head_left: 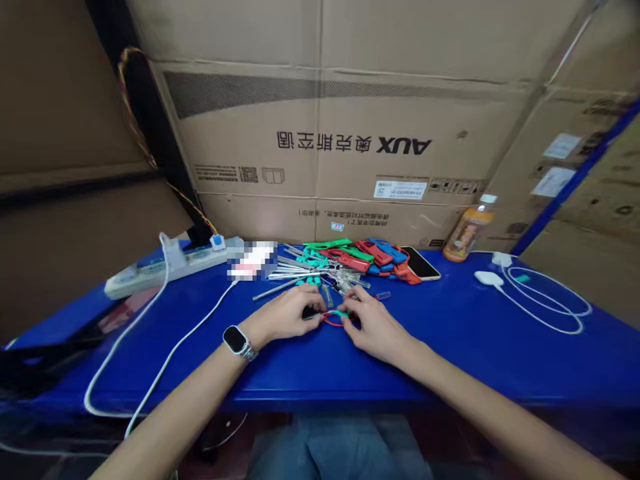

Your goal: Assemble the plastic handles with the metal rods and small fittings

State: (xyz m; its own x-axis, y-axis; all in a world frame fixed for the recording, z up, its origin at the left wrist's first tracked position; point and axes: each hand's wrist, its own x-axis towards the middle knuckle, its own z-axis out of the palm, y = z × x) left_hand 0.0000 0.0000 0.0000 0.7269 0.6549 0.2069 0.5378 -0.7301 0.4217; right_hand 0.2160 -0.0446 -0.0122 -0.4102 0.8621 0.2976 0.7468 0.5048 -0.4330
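A small red loop-shaped piece with a bit of green along its upper edge lies between my hands, just over the blue table. My left hand, with a watch on the wrist, pinches its left end between thumb and fingers. From the other side my right hand has its thumb and fingers closed on the right end. What kind of thing it is, I cannot make out. Right behind the hands is a pile of thin metal rods, small clear plastic parts and green, red and blue plastic pieces.
A white power strip with cables is at the left, near a blurred-out device. Behind the pile rests a dark-screened phone. An orange drink bottle and a white charger with coiled cable are rightward. Cardboard walls the back.
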